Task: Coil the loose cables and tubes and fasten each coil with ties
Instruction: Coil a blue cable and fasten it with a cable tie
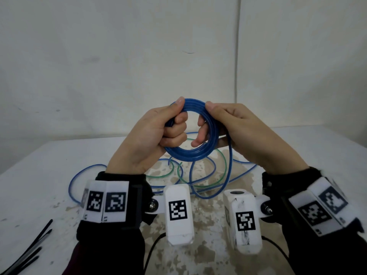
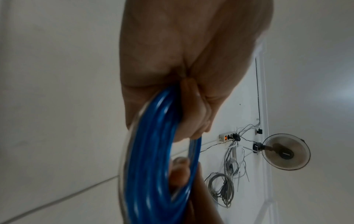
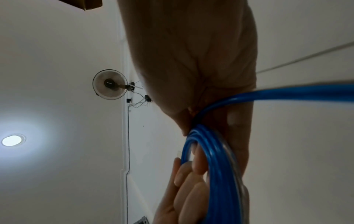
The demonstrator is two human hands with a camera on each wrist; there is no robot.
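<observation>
Blue coil (image 1: 195,133) part-wound, held between your fists: left hand (image 1: 153,135) clenched on it, right hand (image 1: 234,132) curled round it | below hands: loose blue tail, green tube (image 1: 200,171) uncoiled | ties (image 1: 29,249) by left wrist, unused

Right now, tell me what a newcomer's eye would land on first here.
The blue coil, held up mid-frame: the left hand grips one side, the right hand the other. Below it, loose blue tube and green tube sprawl over the table. Black ties lie at the near left corner.
</observation>
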